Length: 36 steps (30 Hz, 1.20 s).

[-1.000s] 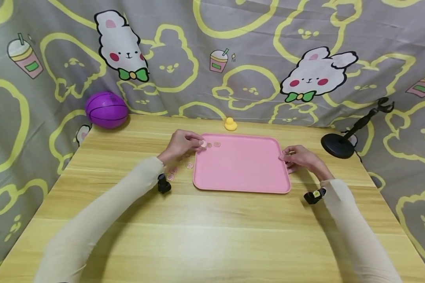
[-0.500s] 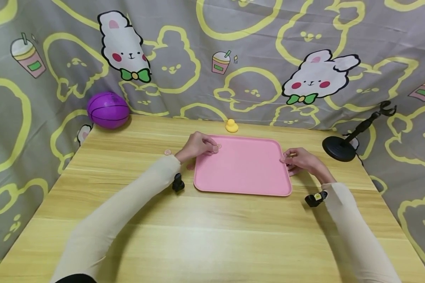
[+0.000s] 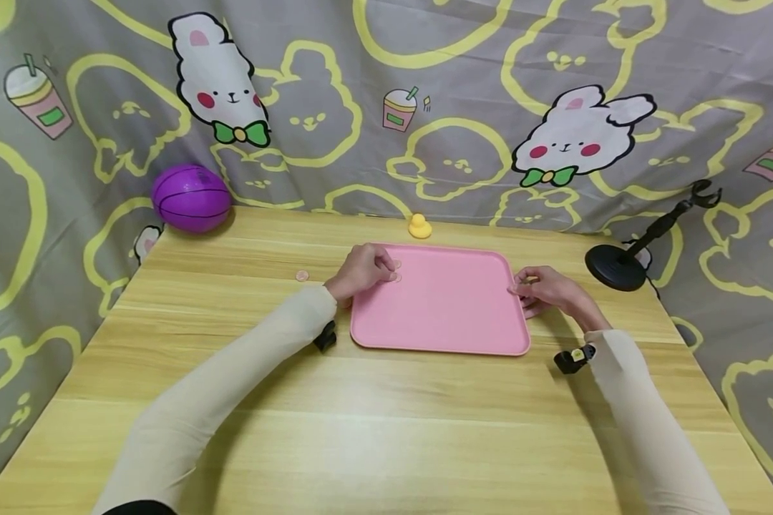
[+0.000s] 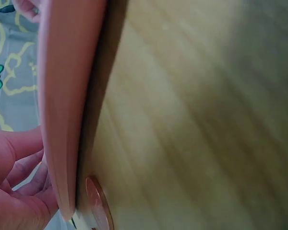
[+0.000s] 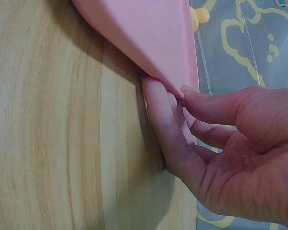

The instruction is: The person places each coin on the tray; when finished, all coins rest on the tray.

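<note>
A pink rectangular tray [image 3: 444,307] sits on the wooden table. My right hand [image 3: 544,287] grips its right edge; in the right wrist view, the thumb lies on the rim and the fingers curl underneath. My left hand [image 3: 363,270] reaches over the tray's far left corner. At its fingertips it pinches a small coin [image 3: 395,277], low over the tray floor. Another coin [image 3: 397,264] lies just beyond. In the left wrist view the tray's wall [image 4: 62,105] hides the fingertips, and a copper-coloured coin [image 4: 100,206] appears on the table close to the wall.
One coin [image 3: 303,275] lies on the table left of the tray. Behind the tray sits a yellow rubber duck [image 3: 419,226]. A purple ball [image 3: 192,199] occupies the back left corner, and a black stand [image 3: 615,267] the back right. A patterned curtain [image 3: 322,164] encloses the table.
My left hand has moved right, farther over the tray, with its fingertips now by the coins there. The left forearm now covers the table coins seen earlier. My right hand keeps its grip.
</note>
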Available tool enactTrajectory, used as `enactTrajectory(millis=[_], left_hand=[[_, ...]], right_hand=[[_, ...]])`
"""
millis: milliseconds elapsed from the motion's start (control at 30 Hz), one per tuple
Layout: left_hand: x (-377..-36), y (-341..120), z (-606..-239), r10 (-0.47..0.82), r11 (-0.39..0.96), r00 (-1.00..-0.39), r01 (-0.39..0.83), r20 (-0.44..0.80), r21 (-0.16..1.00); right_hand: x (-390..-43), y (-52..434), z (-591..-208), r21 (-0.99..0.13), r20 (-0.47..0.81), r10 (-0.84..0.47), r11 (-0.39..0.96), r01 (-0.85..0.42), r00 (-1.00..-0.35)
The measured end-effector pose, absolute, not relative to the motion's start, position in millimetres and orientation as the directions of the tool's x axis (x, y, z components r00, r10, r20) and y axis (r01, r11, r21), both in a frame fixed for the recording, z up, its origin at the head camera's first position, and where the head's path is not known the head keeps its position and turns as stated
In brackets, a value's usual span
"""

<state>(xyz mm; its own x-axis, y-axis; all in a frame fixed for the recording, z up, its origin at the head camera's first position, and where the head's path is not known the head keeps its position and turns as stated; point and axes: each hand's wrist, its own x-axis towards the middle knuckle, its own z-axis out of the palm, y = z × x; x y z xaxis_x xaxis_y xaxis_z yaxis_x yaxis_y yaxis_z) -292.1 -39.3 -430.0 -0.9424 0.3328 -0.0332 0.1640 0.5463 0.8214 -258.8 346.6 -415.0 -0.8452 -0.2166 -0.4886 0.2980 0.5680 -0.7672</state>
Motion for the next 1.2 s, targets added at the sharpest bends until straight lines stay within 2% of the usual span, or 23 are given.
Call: enactTrajectory(millis=[233,367,633,867,1200], left_hand=[[-290.1,-36.6,-431.1,0.351,0.585,-0.936,0.24,0.026,0.775],[-288.7,-36.7,-431.3,0.343,0.586,-0.939,0.242,0.033,0.773],[-288.4,-43.1,-422.9,0.369,0.484,-0.927,0.134,-0.063,0.865],[-291.3,-49.6,-420.0,0.381,0.463,-0.915,0.064,-0.134,0.884],[-291.2,-52.2,-418.0,0.344,0.466,-0.938,0.13,-0.044,0.875]], right_hand=[[-260.1,346.5,-416.2,-0.764,-0.487,-0.211,0.573,0.296,-0.848],[-260.4,344.7,-414.6,-0.77,-0.482,-0.219,0.567,0.291,-0.849],[-258.0,346.2,-412.8,-0.772,-0.486,-0.224,0.563,0.294,-0.845],[-257.2,346.1,-412.1,-0.77,-0.483,-0.212,0.564,0.297,-0.85],[-255.0,344.2,-413.4,-0.764,-0.476,-0.197,0.575,0.292,-0.857]])
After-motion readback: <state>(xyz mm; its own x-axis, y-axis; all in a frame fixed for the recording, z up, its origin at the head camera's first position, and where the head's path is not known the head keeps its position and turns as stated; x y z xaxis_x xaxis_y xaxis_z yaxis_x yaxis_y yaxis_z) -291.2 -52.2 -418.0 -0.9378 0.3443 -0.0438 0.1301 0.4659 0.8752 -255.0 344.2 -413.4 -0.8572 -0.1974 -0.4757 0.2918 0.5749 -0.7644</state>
